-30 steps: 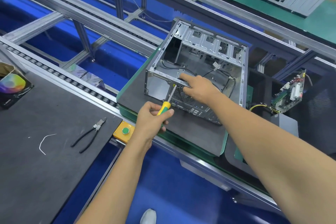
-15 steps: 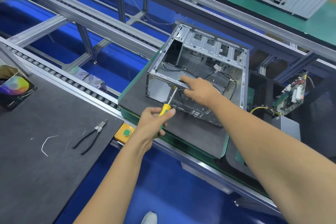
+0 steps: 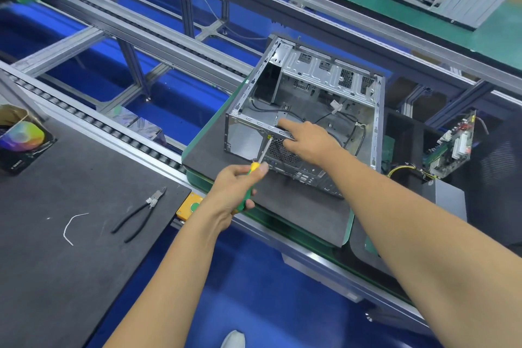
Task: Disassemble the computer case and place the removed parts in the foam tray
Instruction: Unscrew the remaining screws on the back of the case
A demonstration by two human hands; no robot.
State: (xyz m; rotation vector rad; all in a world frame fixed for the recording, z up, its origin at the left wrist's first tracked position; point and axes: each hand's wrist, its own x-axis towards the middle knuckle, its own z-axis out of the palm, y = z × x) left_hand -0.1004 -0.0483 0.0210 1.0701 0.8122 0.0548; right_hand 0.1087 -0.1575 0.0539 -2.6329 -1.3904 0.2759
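you're on a screw at the near top rail of the computer case (image 3: 308, 110), which sits open on the dark mat on the desk (image 3: 84, 178). your left hand (image 3: 236, 188) has its fingers clamped on the screwdriver (image 3: 258, 162); your right hand (image 3: 309, 143) steadies the rail, forefinger straight. next, probably keep the tip seated and square. the screw head is too small to make out, and no foam tray is clearly identifiable.

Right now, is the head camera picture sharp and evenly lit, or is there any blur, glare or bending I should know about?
Head view: light is even, no hard shadows; the computer case is sharp with only soft sheen on its metal; the left hand gripping the screwdriver shows slight blur at the thumb; wide-angle bending curves the conveyor rails and stretches the right forearm.
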